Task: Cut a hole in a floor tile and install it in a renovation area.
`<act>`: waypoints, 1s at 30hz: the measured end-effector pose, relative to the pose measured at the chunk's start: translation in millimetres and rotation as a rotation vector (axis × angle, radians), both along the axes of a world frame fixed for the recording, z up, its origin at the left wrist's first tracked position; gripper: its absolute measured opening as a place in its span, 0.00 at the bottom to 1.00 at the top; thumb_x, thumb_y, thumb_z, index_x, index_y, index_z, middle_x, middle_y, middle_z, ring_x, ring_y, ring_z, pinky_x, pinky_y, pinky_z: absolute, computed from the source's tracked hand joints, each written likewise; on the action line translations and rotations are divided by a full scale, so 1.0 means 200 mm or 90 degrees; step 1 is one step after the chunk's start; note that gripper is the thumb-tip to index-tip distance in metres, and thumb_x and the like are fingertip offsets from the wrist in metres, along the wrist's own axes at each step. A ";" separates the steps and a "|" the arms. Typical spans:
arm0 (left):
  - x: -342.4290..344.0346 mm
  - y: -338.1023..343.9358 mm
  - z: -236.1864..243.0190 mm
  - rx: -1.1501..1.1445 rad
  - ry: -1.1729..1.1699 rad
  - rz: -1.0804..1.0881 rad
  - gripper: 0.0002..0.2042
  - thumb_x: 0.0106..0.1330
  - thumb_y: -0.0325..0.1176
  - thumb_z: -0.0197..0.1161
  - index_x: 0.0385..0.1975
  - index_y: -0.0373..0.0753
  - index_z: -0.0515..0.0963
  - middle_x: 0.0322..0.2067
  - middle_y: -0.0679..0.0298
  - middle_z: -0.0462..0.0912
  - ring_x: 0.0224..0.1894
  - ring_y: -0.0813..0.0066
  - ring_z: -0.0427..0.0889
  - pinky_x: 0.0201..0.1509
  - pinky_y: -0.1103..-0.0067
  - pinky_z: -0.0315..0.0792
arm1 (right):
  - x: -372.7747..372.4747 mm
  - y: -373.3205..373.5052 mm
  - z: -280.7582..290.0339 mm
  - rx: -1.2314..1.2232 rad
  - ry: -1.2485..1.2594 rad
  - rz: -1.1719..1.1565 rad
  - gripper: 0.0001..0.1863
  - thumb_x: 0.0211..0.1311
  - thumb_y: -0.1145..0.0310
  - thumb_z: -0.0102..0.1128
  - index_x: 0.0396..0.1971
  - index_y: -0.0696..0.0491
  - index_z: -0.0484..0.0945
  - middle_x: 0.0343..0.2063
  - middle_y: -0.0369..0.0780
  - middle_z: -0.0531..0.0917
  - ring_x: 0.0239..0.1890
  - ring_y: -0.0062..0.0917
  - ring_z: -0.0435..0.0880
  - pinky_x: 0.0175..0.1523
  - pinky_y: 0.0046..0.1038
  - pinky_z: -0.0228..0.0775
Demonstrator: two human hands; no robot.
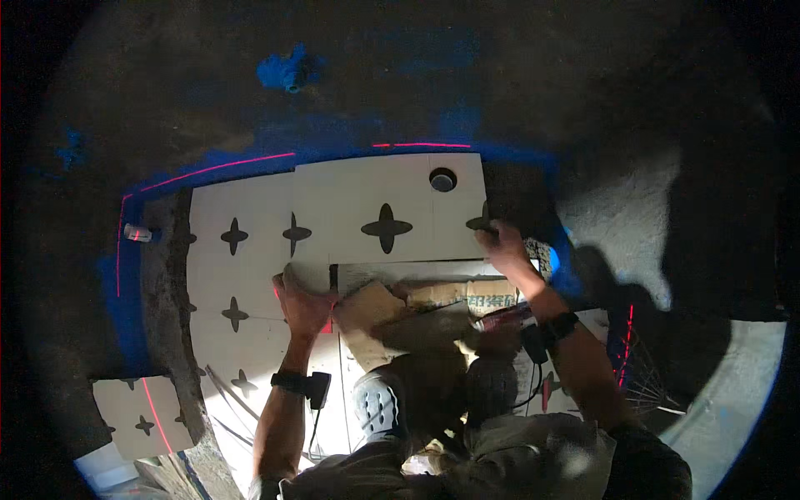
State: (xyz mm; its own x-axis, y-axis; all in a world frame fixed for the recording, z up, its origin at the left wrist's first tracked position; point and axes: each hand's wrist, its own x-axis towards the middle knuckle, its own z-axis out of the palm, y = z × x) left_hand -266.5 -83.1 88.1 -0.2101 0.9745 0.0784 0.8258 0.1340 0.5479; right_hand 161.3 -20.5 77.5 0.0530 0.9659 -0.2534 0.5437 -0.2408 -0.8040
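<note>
Head view: both hands press flat on 1 loose tile [408, 271], left hand [302, 302] at its near-left corner, right hand [502, 243] at its far-right edge, likely seating it flush against laid tiles [333, 208].

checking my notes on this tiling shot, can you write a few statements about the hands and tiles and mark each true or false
1. The left hand lies flat on a pale tile. True.
2. The right hand holds a hammer. False: it holds no tool and presses on the edge of the tile with the round hole.
3. The tiles carry dark four-pointed star shapes. True.
4. Both wrists are bare. False: each wears a dark band, the left wrist band and the right wrist band.
5. Red laser lines run across the floor. True.
</note>
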 end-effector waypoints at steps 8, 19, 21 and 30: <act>0.02 0.04 -0.11 -0.046 -0.026 0.028 0.51 0.41 0.37 0.83 0.68 0.24 0.64 0.58 0.44 0.68 0.60 0.42 0.72 0.65 0.56 0.74 | 0.02 0.02 -0.07 -0.022 0.026 -0.032 0.13 0.74 0.62 0.64 0.46 0.56 0.85 0.32 0.45 0.89 0.33 0.34 0.87 0.39 0.36 0.77; 0.05 0.08 -0.21 0.049 -0.055 -0.026 0.45 0.45 0.41 0.81 0.64 0.30 0.67 0.54 0.46 0.70 0.56 0.43 0.72 0.59 0.54 0.74 | 0.13 0.04 -0.33 -0.013 -0.084 -0.029 0.16 0.72 0.57 0.64 0.45 0.56 0.85 0.28 0.48 0.88 0.26 0.33 0.89 0.33 0.38 0.80; 0.04 0.08 -0.24 0.021 -0.081 0.010 0.45 0.45 0.40 0.81 0.65 0.30 0.66 0.52 0.45 0.70 0.56 0.42 0.71 0.59 0.53 0.74 | 0.15 0.05 -0.40 0.075 -0.133 0.005 0.17 0.73 0.56 0.64 0.44 0.56 0.85 0.27 0.49 0.88 0.23 0.35 0.89 0.32 0.40 0.80; -0.01 0.05 -0.24 0.031 -0.086 0.019 0.46 0.45 0.38 0.81 0.65 0.27 0.65 0.53 0.44 0.69 0.57 0.41 0.70 0.62 0.53 0.71 | 0.04 0.09 -0.24 -0.006 -0.111 0.021 0.17 0.71 0.55 0.65 0.41 0.56 0.86 0.29 0.49 0.88 0.35 0.43 0.89 0.42 0.44 0.78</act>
State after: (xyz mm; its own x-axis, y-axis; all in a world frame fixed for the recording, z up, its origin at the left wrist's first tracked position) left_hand -269.1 -73.7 39.8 -0.2502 0.9635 0.0949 0.7406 0.1273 0.6598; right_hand 168.8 -3.2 30.4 0.0647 0.9656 -0.2520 0.6827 -0.2270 -0.6945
